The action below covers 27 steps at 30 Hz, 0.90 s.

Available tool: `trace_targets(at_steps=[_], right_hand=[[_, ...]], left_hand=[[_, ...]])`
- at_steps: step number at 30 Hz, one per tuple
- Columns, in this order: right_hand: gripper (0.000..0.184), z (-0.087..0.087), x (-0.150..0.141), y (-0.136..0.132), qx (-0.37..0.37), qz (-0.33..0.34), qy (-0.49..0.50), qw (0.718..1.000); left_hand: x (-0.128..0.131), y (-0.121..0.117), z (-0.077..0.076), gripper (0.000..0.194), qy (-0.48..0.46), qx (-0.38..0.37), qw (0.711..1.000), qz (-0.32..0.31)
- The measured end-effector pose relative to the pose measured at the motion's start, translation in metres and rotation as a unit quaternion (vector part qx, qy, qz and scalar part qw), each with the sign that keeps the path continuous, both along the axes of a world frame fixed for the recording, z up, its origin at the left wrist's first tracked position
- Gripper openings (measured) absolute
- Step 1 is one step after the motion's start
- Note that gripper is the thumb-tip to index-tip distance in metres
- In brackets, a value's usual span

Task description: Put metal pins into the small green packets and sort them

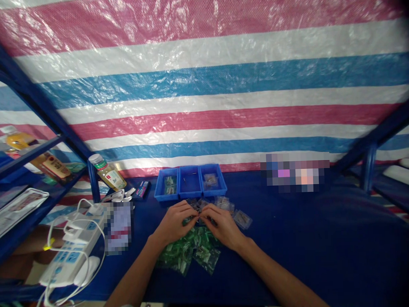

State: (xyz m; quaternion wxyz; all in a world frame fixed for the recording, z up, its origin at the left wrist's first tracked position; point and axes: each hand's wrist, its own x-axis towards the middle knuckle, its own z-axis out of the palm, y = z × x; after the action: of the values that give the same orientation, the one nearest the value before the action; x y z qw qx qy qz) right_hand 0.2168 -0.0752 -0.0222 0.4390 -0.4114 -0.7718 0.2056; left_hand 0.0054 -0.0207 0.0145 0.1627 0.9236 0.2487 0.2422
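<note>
My left hand [175, 221] and my right hand [222, 226] meet at the fingertips above the blue table, pinching a small plastic packet [196, 215] that they mostly hide. Just below my wrists lies a heap of green-tinted plastic packets [189, 254]. Several clear packets [242, 219] are scattered beyond my right hand. A blue plastic tray [190, 183] with three compartments stands further ahead, holding small items in its left and right compartments and a thin metal piece in the middle one.
A white power strip [73, 247] with tangled white cables lies to the left, near a small box [141, 189] and a plastic bottle [108, 172]. Pixelated objects [294, 172] sit at the back right. Blue shelf frames and a striped tarp [202, 82] surround the table.
</note>
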Motion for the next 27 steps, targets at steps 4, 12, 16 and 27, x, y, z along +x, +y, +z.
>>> trace_targets(at_steps=[4, 12, 16, 27], right_hand=[[0.015, -0.0006, -0.0007, 0.0004, 0.001, -0.001, -0.005, 1.000], [0.017, -0.0011, 0.0006, 0.0007, -0.016, -0.004, -0.005, 1.000], [0.017, 0.0028, 0.0009, 0.0003, -0.020, -0.004, 0.003, 1.000], [0.018, 0.0032, 0.0033, 0.0006, -0.028, -0.010, -0.008, 1.000]], left_hand=[[0.0004, 0.0000, 0.0012, 0.017, -0.002, -0.003, 1.000, -0.003], [0.0004, -0.0003, 0.0017, 0.018, -0.001, -0.010, 1.000, 0.002], [0.0002, -0.0004, 0.0020, 0.019, -0.002, -0.009, 1.000, -0.001], [0.0001, -0.0014, 0.0051, 0.022, -0.006, -0.005, 1.000, 0.005]])
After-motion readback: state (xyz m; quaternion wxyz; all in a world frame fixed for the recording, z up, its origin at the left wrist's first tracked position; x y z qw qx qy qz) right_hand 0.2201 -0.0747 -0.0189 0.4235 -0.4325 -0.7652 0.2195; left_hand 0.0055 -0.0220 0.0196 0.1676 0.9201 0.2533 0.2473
